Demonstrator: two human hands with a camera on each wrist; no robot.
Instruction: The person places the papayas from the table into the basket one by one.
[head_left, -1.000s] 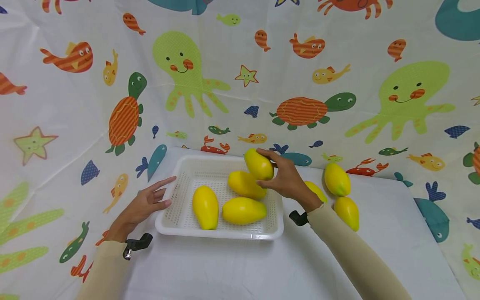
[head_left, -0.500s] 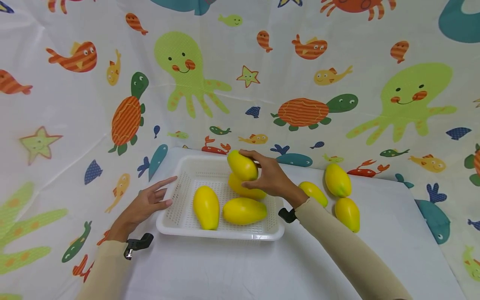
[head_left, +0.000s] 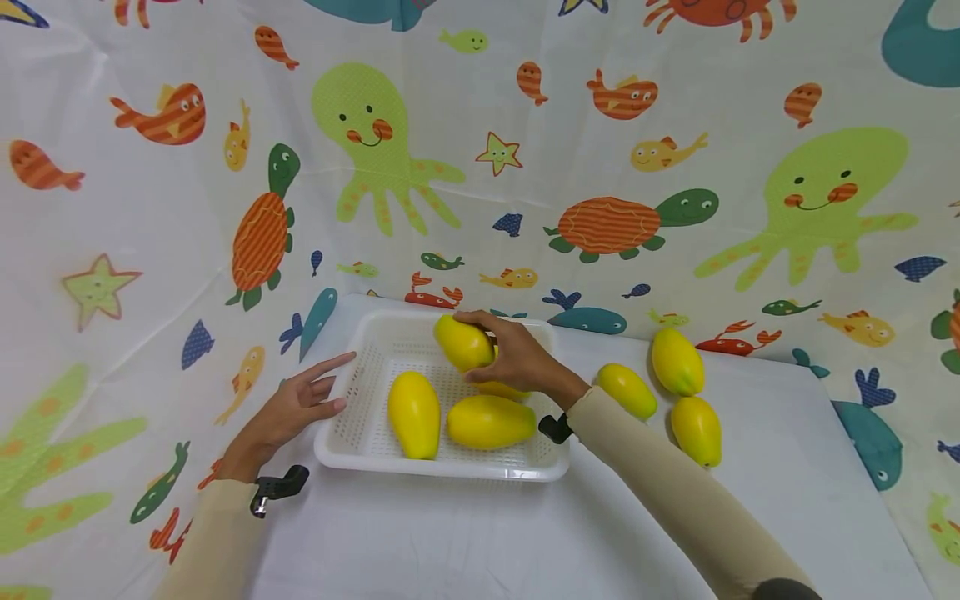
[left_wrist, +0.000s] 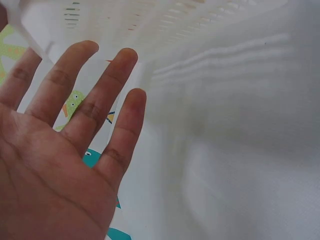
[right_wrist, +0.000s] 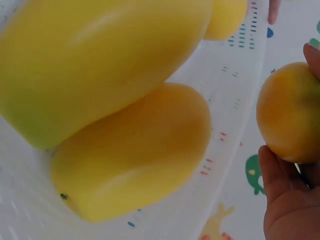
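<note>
My right hand (head_left: 521,358) holds a yellow papaya (head_left: 459,340) between thumb and fingers, above the back part of a white plastic basket (head_left: 442,468). In the right wrist view that held papaya (right_wrist: 286,117) shows end-on at the right edge. Below it inside the basket, one papaya (head_left: 502,390) is mostly hidden by the hand. Two more lie in front, a sideways papaya (head_left: 491,422) and a lengthwise papaya (head_left: 414,415). My left hand (head_left: 288,414) has its fingers spread and fingertips right at the basket's left rim; the left wrist view shows its open palm (left_wrist: 50,175).
Three papayas lie on the white-covered table (head_left: 780,467) right of the basket: a near-left papaya (head_left: 627,390), a back papaya (head_left: 677,361) and a front papaya (head_left: 696,430). A sea-animal printed cloth (head_left: 450,108) rises behind and at the left.
My right hand has carried the papaya leftward and slightly lower over the basket. The left hand has stayed at the left rim.
</note>
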